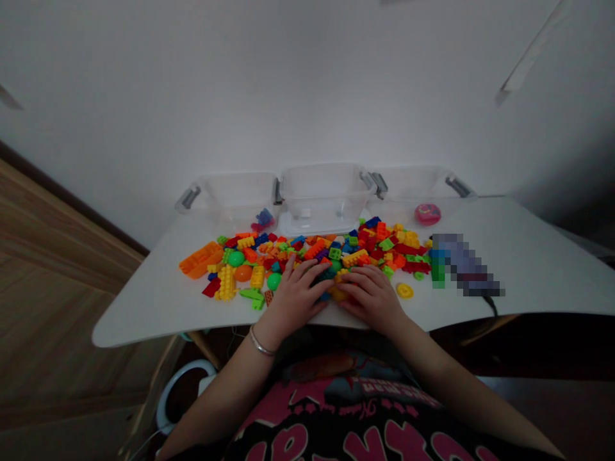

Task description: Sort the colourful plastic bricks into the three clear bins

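- Head view, clock face centred between the two hands, 12 o'clock toward the wall.
- Left hand (303, 289), one, braceleted: at 9 o'clock, over the near side of the heap; fingers partly spread, their tips reaching among bricks; whether they pinch a piece cannot be told.
- Right hand (372, 294), one: at 3 o'clock; fingers bent over yellow pieces; grip hidden, cannot be told.
- Toy bricks (356, 258), mixed colours, one loose heap: on the white table (144, 314), running from 9 through 12 to 2 o'clock.
- Orange trough-like piece (200, 260), one: toward 9 o'clock, at the heap's end.
- Orange ball (243, 273), one: also toward 9 o'clock, nearer the left hand.
- Yellow disc (405, 291), one: at 3 o'clock, just beside the right hand.
- Clear bins (321, 189), three: in a row from 10 to 1 o'clock.
- Pink case (427, 214), one: toward 2 o'clock.
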Demonstrator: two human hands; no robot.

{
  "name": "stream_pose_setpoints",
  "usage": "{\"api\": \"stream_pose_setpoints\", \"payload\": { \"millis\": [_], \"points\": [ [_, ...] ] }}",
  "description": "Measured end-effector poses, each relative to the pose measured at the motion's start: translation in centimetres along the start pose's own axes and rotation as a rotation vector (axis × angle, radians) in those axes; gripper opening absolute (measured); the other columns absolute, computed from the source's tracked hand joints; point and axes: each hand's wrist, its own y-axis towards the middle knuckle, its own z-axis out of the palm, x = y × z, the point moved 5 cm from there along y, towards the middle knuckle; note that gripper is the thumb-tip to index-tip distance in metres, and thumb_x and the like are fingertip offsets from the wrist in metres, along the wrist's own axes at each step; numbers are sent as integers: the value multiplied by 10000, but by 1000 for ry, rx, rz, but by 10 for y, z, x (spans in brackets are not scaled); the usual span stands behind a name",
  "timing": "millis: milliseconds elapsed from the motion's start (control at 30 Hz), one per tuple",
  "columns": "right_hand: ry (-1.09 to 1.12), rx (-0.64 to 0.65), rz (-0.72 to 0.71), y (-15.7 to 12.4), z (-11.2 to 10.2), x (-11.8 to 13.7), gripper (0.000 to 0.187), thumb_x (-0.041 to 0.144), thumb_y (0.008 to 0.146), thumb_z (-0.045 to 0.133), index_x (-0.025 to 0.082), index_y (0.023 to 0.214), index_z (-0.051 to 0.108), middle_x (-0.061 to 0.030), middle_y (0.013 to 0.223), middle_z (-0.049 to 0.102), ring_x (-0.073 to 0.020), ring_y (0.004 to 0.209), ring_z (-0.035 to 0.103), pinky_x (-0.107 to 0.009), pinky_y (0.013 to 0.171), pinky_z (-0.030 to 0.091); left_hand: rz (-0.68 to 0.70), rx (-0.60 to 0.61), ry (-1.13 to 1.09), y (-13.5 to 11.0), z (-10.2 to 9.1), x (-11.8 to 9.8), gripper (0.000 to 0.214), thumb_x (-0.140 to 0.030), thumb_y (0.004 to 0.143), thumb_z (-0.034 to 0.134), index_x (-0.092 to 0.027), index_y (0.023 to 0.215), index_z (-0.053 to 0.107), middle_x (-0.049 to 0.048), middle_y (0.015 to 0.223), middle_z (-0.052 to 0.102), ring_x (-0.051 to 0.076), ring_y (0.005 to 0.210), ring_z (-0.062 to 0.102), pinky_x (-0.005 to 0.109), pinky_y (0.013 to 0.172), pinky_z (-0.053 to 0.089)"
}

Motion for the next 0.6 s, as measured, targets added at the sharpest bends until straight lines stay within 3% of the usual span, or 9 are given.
{"api": "stream_pose_setpoints", "payload": {
  "millis": [233, 367, 600],
  "points": [
    [-27, -2, -2, -1, 2, 0, 275, 441, 853, 688, 301, 1089, 687, -44, 1159, 718, -261, 1123, 613, -494, 999, 494, 87, -56, 63, -1, -2, -4, 85, -276, 872, 625, -269, 940, 674, 35, 1388, 583, 257, 1313, 488, 598, 1203, 266],
    [-106, -25, -30, 0, -1, 5, 295, 438, 852, 691, 279, 1100, 679, -56, 1158, 714, -265, 1142, 598, -478, 999, 487, 175, -61, 92, -1, -4, -8, 89, -248, 902, 584, -260, 894, 672, 4, 1381, 594, 241, 1297, 502, 580, 1192, 300],
    [-175, -32, -52, 3, -2, 7, 294, 431, 852, 684, 221, 1058, 685, -82, 1155, 709, -285, 1127, 592, -471, 975, 484, 167, -83, 132, -3, -2, -4, 42, -246, 881, 634, -239, 857, 668, -8, 1386, 585, 240, 1301, 485, 576, 1214, 256]
  ]
}}
